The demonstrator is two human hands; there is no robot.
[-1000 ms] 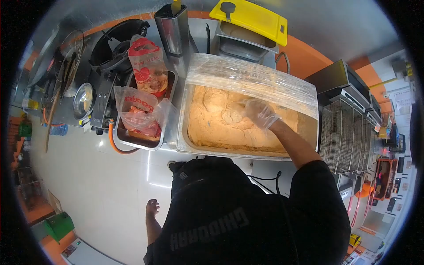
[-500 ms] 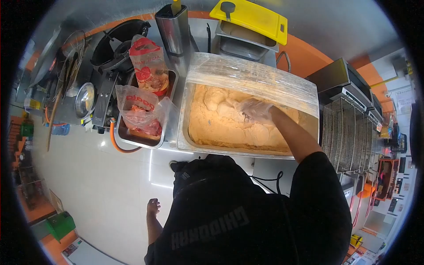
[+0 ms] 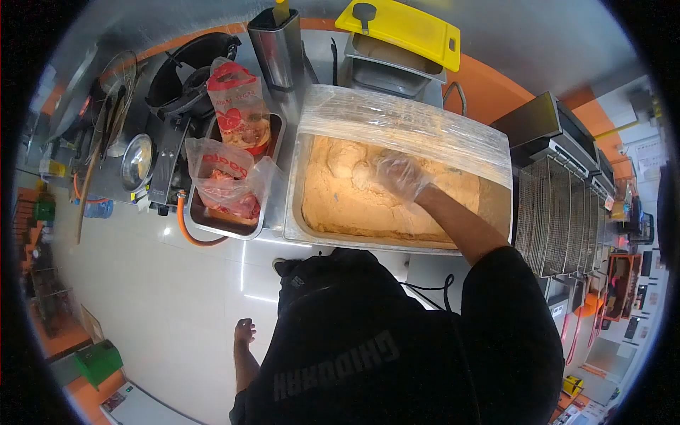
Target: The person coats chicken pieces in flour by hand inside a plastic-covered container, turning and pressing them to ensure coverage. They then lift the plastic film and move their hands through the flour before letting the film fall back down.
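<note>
While the left hand (image 3: 245, 331) hung loosely half-open, the right hand (image 3: 404, 176), in crinkled clear plastic, touched lumpy, pale-orange powder (image 3: 336, 205) inside a rectangular metal tub (image 3: 292, 205); its grip couldn't be told. Beyond stretched wrinkled film (image 3: 404, 120).

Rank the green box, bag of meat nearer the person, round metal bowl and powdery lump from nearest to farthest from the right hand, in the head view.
From the right hand:
1. Powdery lump, just left
2. Bag of meat, left
3. Round metal bowl, farther left
4. Green box, lower left
</note>
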